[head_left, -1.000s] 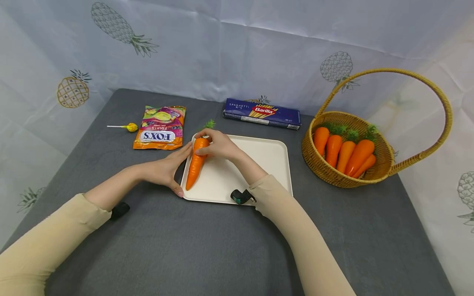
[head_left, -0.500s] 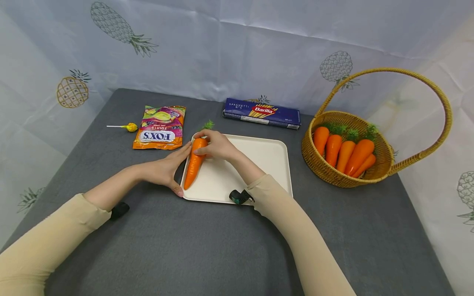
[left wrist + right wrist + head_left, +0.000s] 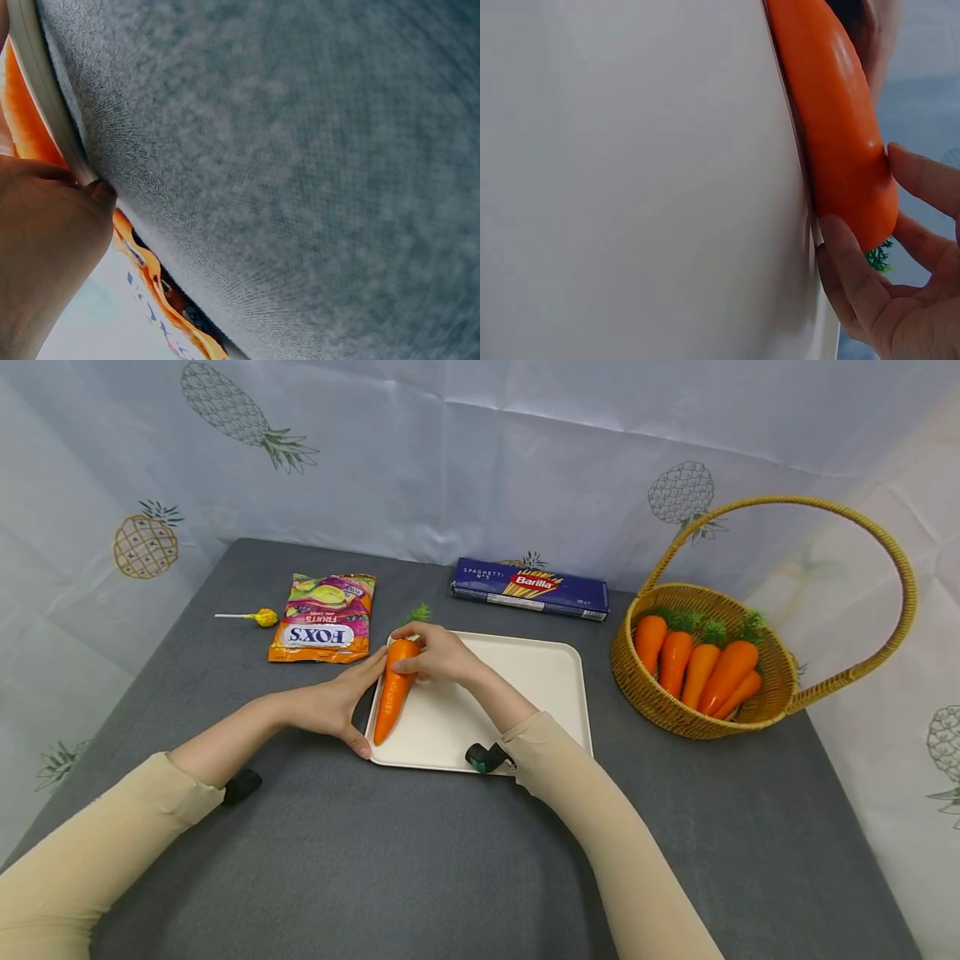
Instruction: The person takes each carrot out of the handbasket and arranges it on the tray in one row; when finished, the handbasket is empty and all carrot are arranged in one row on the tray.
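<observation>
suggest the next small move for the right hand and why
Probably ease the right hand off the carrot: the carrot appears to lie along the left side of the tray, and the left hand rests at that edge.

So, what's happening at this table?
A person's right hand is gripping the thick, leafy end of a carrot, which lies along the left side of a cream tray. Their left hand touches that same side of the tray, thumb and fingers spread. To the right, a wicker basket holds more carrots. A spaghetti box lies behind the tray, with a candy bag and lollipop off to the left.
</observation>
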A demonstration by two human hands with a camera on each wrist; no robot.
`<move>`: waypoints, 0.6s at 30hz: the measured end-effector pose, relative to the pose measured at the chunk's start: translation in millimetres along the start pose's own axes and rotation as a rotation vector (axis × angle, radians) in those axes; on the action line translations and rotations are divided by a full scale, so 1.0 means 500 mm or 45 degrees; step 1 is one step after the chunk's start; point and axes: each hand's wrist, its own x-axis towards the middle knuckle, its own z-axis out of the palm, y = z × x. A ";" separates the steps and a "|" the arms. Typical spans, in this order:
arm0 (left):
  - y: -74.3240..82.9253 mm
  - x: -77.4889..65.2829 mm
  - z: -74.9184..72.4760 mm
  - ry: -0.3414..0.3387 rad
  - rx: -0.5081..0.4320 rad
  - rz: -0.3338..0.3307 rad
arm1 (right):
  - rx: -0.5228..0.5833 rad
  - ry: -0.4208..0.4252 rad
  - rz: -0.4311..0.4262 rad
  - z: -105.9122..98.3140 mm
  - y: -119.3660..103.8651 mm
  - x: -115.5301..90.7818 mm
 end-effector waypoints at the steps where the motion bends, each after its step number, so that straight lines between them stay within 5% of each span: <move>1: 0.000 0.000 0.000 0.000 -0.001 -0.001 | 0.006 -0.004 0.001 -0.001 0.000 0.000; 18: 0.000 0.001 0.000 0.005 -0.006 0.006 | 0.113 -0.010 -0.016 -0.041 0.017 -0.017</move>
